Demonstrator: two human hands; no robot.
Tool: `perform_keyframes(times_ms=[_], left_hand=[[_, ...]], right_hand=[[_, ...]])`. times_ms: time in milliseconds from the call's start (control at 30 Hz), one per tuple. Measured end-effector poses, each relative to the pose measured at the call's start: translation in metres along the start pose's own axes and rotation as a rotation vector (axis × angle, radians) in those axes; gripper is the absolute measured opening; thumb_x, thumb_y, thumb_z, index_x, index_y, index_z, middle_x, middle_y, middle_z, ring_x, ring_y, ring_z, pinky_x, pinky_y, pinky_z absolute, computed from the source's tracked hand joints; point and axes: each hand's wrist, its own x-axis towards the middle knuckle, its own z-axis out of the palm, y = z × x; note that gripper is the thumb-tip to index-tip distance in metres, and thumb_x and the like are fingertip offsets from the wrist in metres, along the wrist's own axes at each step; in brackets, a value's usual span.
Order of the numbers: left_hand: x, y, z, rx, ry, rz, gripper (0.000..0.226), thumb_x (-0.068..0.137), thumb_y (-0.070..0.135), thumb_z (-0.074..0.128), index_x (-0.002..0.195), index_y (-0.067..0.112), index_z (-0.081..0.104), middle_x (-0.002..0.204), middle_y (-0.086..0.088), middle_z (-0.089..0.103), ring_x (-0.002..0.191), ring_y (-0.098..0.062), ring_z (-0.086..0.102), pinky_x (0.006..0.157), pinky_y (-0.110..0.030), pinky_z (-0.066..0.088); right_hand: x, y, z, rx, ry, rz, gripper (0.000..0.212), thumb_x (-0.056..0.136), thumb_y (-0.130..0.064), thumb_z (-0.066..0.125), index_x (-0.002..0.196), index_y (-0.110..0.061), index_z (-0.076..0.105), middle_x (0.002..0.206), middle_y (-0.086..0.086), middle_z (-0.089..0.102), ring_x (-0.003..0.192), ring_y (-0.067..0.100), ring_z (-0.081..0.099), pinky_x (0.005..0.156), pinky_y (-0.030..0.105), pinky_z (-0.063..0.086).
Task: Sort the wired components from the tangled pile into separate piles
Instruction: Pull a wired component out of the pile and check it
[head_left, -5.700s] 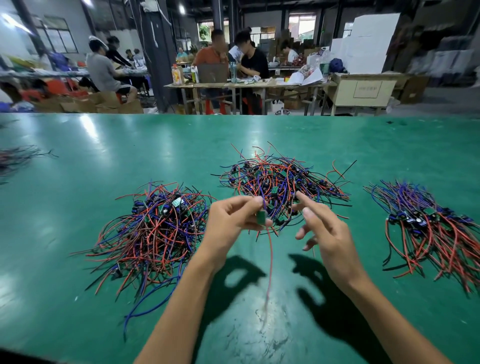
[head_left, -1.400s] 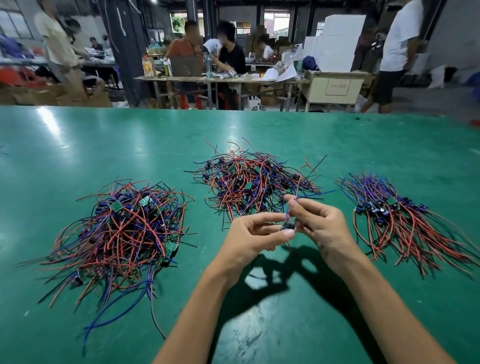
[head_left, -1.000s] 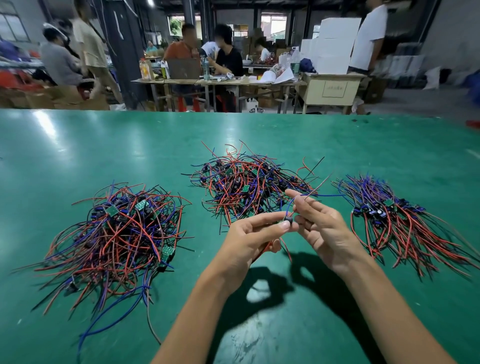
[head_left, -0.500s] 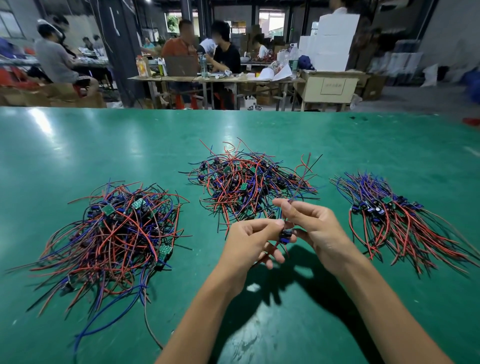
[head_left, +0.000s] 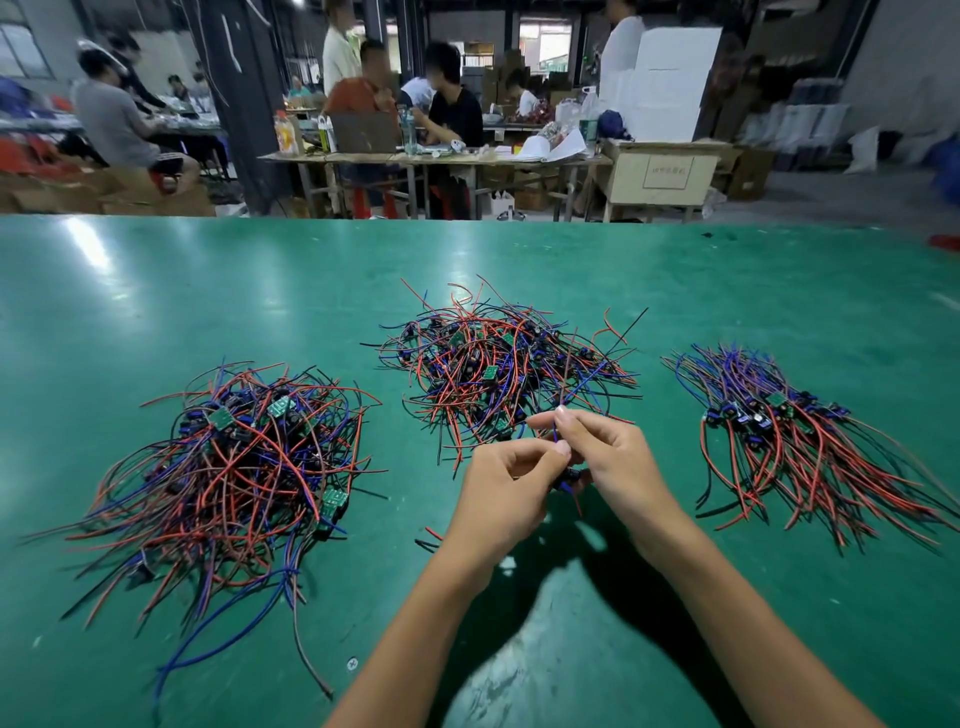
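A wide green table (head_left: 156, 291) holds three heaps of red, blue and black wires: a left pile (head_left: 234, 467), a tangled middle pile (head_left: 498, 369), and a combed right pile (head_left: 789, 431). In front of the middle pile, the left hand (head_left: 506, 488) and right hand (head_left: 613, 462) pinch one wired component (head_left: 569, 475) between curled fingers. Behind, people sit at workbenches (head_left: 441, 156) among cardboard boxes.

On the table (head_left: 156, 291) I see three heaps in a row: the left pile (head_left: 234, 467) nearest me, the tangled pile (head_left: 498, 369) in the middle and farther back, the right pile (head_left: 800, 436) well apart from it. My left hand (head_left: 506, 488) and right hand (head_left: 615, 457) meet just before the middle heap, with a wired component (head_left: 569, 474) between them. Behind the table stand workbenches (head_left: 441, 156) with people.
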Motion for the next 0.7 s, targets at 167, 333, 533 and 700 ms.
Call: perform_keyframes(times_ms=[167,333,533,700], left_hand=[[0.001,0.000,-0.002,0.051,0.005,0.033,0.035,0.102,0.014,0.056,0.070,0.016,0.071,0.039,0.010,0.047,0.033,-0.005,0.028,0.036,-0.014,0.021],[0.006,-0.009,-0.002,0.196,0.025,0.120,0.058,0.097,0.006,0.055,0.045,0.029,0.063,0.039,0.012,0.047,0.038,0.006,0.038,0.043,-0.009,0.028],[0.008,-0.013,-0.002,0.219,-0.011,0.109,0.039,0.090,0.007,0.057,0.056,0.018,0.071,0.052,0.003,0.063,0.046,0.000,0.048,0.051,-0.016,0.038],[0.005,-0.009,0.003,0.199,-0.138,0.057,0.030,0.092,0.000,0.054,0.071,0.001,0.075,0.061,-0.007,0.067,0.058,-0.009,0.059,0.065,-0.020,0.049]], right_hand=[[0.000,-0.002,0.004,0.032,-0.063,0.075,0.035,0.105,-0.015,0.045,0.094,-0.015,0.078,0.079,-0.002,0.074,0.068,0.005,0.064,0.054,0.013,0.047],[-0.001,0.003,0.010,0.002,-0.011,0.061,0.035,0.104,-0.008,0.045,0.085,-0.015,0.073,0.068,-0.007,0.070,0.060,0.000,0.061,0.050,0.013,0.045],[0.003,0.006,0.011,0.106,0.095,0.101,0.033,0.103,-0.008,0.043,0.082,-0.012,0.068,0.072,-0.002,0.069,0.049,0.008,0.055,0.040,0.019,0.041],[0.009,0.005,-0.001,0.131,0.254,0.160,0.029,0.100,-0.012,0.043,0.083,-0.016,0.066,0.072,-0.009,0.073,0.048,0.006,0.051,0.041,0.019,0.037]])
